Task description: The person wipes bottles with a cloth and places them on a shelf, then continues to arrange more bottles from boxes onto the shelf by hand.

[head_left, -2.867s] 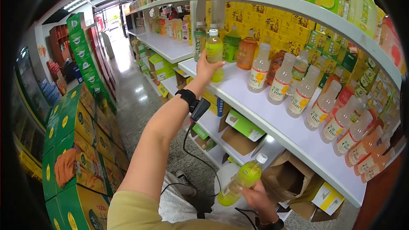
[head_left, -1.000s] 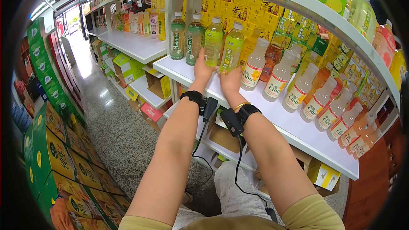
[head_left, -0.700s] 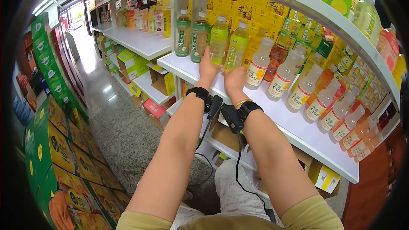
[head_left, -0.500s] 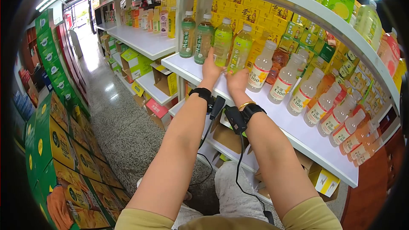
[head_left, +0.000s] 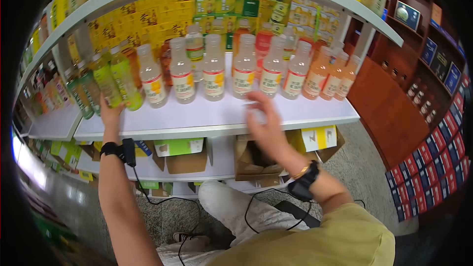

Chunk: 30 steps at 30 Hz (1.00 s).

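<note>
My left hand (head_left: 111, 113) is at the lower part of a yellow-green drink bottle (head_left: 107, 83) on the left of the shelf, closed against it, its fingers partly hidden. A second yellow-green bottle (head_left: 126, 81) stands right beside it, and darker green bottles (head_left: 87, 86) are on the other side. My right hand (head_left: 263, 123), slightly blurred, is in front of the shelf edge with bent fingers apart and nothing in them. Closest to it is a clear bottle with a white label (head_left: 243, 71), part of a front row of similar bottles.
The white shelf (head_left: 212, 113) also holds pinkish-orange bottles (head_left: 318, 76) at its right end. Yellow boxes (head_left: 148, 15) are stacked behind. Open cartons (head_left: 256, 160) sit below. A brown wooden cabinet (head_left: 389, 103) and stacked red-and-blue boxes (head_left: 428, 172) are at the right.
My view has turned to the right along the shelf. My right hand has left the second yellow-green bottle and moved right, while my left hand stays at the first one.
</note>
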Tool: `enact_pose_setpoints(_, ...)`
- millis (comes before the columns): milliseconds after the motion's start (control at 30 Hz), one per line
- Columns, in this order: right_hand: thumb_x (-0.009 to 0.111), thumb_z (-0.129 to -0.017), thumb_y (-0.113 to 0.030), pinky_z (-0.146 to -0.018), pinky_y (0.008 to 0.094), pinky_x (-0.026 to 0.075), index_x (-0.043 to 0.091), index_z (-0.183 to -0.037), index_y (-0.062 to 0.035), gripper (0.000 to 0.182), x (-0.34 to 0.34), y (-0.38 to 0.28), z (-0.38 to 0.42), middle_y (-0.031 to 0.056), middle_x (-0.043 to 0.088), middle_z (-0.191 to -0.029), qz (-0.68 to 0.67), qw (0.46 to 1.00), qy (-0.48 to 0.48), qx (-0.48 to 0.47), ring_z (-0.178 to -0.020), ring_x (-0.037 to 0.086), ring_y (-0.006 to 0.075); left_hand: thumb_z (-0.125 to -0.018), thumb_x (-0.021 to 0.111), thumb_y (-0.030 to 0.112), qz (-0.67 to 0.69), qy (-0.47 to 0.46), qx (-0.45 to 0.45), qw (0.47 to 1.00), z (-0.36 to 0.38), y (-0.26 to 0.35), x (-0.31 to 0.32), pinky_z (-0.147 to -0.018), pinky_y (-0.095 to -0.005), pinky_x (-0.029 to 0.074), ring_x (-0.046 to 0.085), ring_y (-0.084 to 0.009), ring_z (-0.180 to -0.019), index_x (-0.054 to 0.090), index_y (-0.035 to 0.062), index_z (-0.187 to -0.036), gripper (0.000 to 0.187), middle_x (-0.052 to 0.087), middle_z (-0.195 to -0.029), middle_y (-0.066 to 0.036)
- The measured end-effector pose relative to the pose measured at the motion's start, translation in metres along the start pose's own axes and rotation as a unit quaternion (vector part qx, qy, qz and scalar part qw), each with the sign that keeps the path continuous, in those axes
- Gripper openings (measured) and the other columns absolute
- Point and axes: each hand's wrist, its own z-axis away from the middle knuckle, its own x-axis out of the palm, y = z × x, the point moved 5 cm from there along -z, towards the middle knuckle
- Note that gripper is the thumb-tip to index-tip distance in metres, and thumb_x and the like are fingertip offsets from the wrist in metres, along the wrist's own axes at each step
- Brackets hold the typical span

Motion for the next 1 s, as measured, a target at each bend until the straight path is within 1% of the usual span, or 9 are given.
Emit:
enact_pose_setpoints(67, 0.057, -0.092, -0.001, -0.093, 0.0338, 0.050, 0.055, -0.128, -0.0019, 0.037, -0.089, 0.024, 0.001, 0.0129, 0.064, -0.119, 0.084, 0.986, 0.132, 0.063, -0.104, 0.062, 0.0221, -0.070, 0.080, -0.004, -0.025, 0.016, -0.023, 0.999, -0.005, -0.010, -0.005, -0.102, -0.0357, 0.046, 0.057, -0.0265, -0.121, 0.035, 0.0081, -0.154, 0.096, 0.058, -0.134, -0.015)
enact_pose_setpoints(167, 0.059, -0.091, -0.003, -0.093, 0.0338, 0.050, 0.048, -0.132, 0.0026, 0.043, -0.219, 0.090, 0.004, 0.0163, 0.057, -0.124, 0.113, 0.946, 0.278, 0.120, -0.110, 0.058, 0.0226, -0.070, 0.080, -0.006, -0.017, 0.008, -0.016, 1.000, -0.008, -0.014, -0.007, -0.102, -0.0359, 0.046, 0.057, -0.0267, -0.121, 0.033, 0.0106, -0.156, 0.099, 0.057, -0.135, -0.015)
enact_pose_setpoints(333, 0.071, -0.085, -0.009, -0.097, 0.0359, 0.050, 0.044, -0.135, 0.0073, 0.059, -0.343, 0.193, 0.005, 0.0182, 0.054, -0.128, 0.258, 0.901, 0.287, 0.197, -0.115, 0.057, 0.0237, -0.069, 0.080, -0.009, -0.024, 0.016, -0.033, 0.999, -0.007, -0.018, -0.012, -0.099, -0.0364, 0.048, 0.059, -0.0273, -0.117, 0.029, 0.0146, -0.159, 0.106, 0.058, -0.135, -0.016)
enact_pose_setpoints(400, 0.074, -0.083, -0.010, -0.097, 0.0361, 0.050, 0.043, -0.136, 0.0074, 0.064, -0.348, 0.194, -0.007, 0.0184, 0.054, -0.128, 0.214, 0.915, 0.254, 0.230, -0.116, 0.057, 0.0238, -0.070, 0.080, -0.007, -0.023, 0.011, -0.101, 0.995, 0.007, 0.000, -0.017, -0.095, -0.0368, 0.050, 0.062, -0.0282, -0.113, 0.027, 0.0169, -0.160, 0.107, 0.062, -0.130, -0.017)
enact_pose_setpoints(567, 0.077, -0.082, -0.013, -0.102, 0.0328, 0.048, 0.041, -0.138, 0.0036, 0.069, -0.341, 0.209, -0.020, 0.0156, 0.055, -0.134, 0.076, 0.935, 0.154, 0.311, -0.121, 0.057, 0.0232, -0.077, 0.073, -0.006, -0.234, 0.060, -0.064, 0.968, 0.021, 0.014, -0.031, -0.094, -0.0371, 0.051, 0.063, -0.0277, -0.112, 0.036, 0.0168, -0.156, 0.090, 0.064, -0.123, -0.017)
enact_pose_setpoints(633, 0.079, -0.081, -0.016, -0.096, 0.0316, 0.051, 0.039, -0.137, 0.0033, 0.071, -0.340, 0.245, -0.022, 0.0144, 0.057, -0.131, 0.050, 0.957, 0.036, 0.284, -0.116, 0.060, 0.0195, -0.080, 0.069, -0.006, -0.250, 0.082, -0.079, 0.961, 0.031, 0.004, -0.032, -0.094, -0.0374, 0.051, 0.063, -0.0273, -0.111, 0.040, 0.0165, -0.154, 0.082, 0.064, -0.122, -0.016)
enact_pose_setpoints(800, 0.079, -0.080, -0.019, -0.089, 0.0318, 0.053, 0.044, -0.130, 0.0051, 0.066, -0.350, 0.229, -0.009, 0.0143, 0.063, -0.117, 0.130, 0.957, 0.089, 0.245, -0.105, 0.064, 0.0192, -0.089, 0.056, -0.005, -0.156, 0.168, 0.026, 0.973, 0.096, 0.061, 0.002, -0.095, -0.0363, 0.049, 0.063, -0.0248, -0.105, 0.052, 0.0101, -0.143, 0.056, 0.064, -0.121, -0.014)
enact_pose_setpoints(900, 0.079, -0.081, -0.019, -0.090, 0.0314, 0.053, 0.045, -0.129, 0.0041, 0.063, -0.351, 0.214, -0.007, 0.0124, 0.062, -0.118, 0.101, 0.958, 0.059, 0.263, -0.106, 0.062, 0.0169, -0.089, 0.058, -0.003, -0.176, 0.116, 0.124, 0.970, 0.138, 0.097, 0.054, -0.094, -0.0351, 0.048, 0.063, -0.0238, -0.101, 0.057, 0.0086, -0.137, 0.049, 0.066, -0.116, -0.014)
enact_pose_setpoints(1000, 0.078, -0.084, -0.019, -0.092, 0.0310, 0.052, 0.045, -0.131, 0.0030, 0.062, -0.349, 0.214, -0.004, 0.0120, 0.060, -0.122, 0.091, 0.962, 0.042, 0.255, -0.107, 0.061, 0.0156, -0.088, 0.059, -0.002, -0.174, 0.069, 0.107, 0.977, 0.161, 0.138, 0.095, -0.091, -0.0353, 0.049, 0.064, -0.0236, -0.096, 0.060, 0.0084, -0.134, 0.047, 0.069, -0.107, -0.012)
